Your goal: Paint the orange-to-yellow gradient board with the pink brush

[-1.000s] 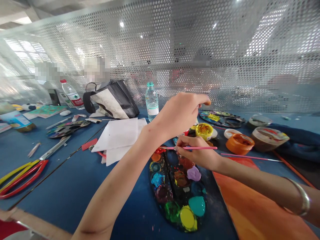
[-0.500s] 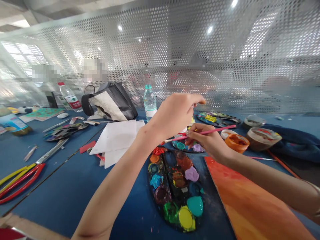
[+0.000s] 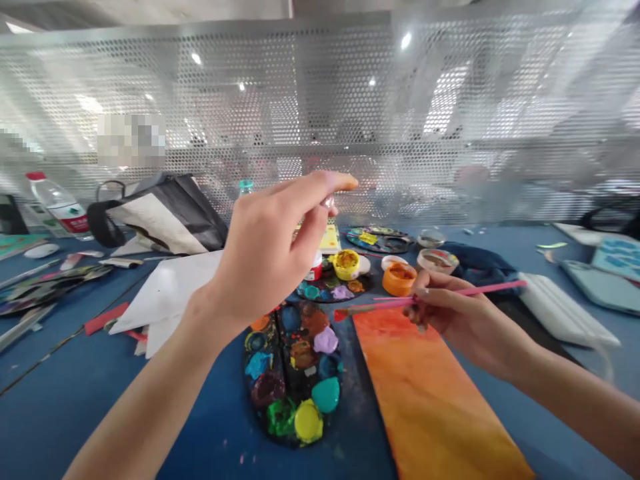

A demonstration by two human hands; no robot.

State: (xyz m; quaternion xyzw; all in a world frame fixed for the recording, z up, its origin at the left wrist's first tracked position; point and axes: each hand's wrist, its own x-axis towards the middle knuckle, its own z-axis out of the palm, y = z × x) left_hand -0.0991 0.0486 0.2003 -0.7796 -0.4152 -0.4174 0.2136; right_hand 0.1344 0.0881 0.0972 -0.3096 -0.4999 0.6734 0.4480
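Observation:
My left hand (image 3: 270, 247) is raised above the table with the index finger stretched out. Its thumb and other fingers pinch something small and shiny that I cannot make out. My right hand (image 3: 460, 317) grips a pink paintbrush (image 3: 430, 299) whose red-loaded tip rests at the top edge of an orange painted board (image 3: 425, 400). A dark oval palette (image 3: 295, 367) with several blobs of paint lies left of the board, below my left hand. A small red-capped paint jar (image 3: 315, 268) stands just under the left fingers.
A second palette (image 3: 330, 288), a yellow paint pot (image 3: 346, 263), an orange pot (image 3: 399, 279) and a dark blue cloth (image 3: 480, 267) sit behind. White papers (image 3: 170, 287), a black bag (image 3: 160, 213) and a water bottle (image 3: 55, 200) lie left. A perforated metal screen (image 3: 450, 120) closes off the back.
My right hand has carried the brush from the palettes over to the top of the orange board. My left hand has risen and drawn back. The view has swung to the right.

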